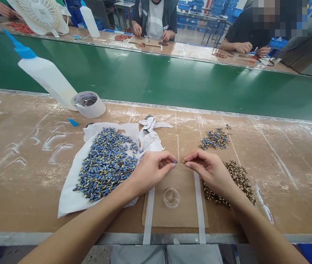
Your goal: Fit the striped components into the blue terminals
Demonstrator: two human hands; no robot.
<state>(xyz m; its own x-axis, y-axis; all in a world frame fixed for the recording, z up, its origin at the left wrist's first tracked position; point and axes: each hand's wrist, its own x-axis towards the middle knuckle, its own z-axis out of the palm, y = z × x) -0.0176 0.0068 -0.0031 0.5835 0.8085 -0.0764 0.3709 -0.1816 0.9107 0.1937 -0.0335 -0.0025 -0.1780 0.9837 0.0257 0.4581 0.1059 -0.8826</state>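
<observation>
My left hand (152,169) pinches a tiny blue part at its fingertips, just right of a big heap of small blue parts (106,163) lying on a white bag (70,200). My right hand (209,169) is pinched too, its fingertips almost meeting those of the left hand; what it holds is too small to name. Both hands hover above a taped-down cardboard pad (176,212) with a small clear dish (171,197) on it. A pile of dark speckled parts (240,178) lies under and beside my right wrist.
A smaller cluster of blue parts (215,139) lies further back on the right. A white squeeze bottle with blue nozzle (44,75) and a tape roll (89,103) stand at the back left. Beyond runs a green conveyor belt (172,80); other people work across it.
</observation>
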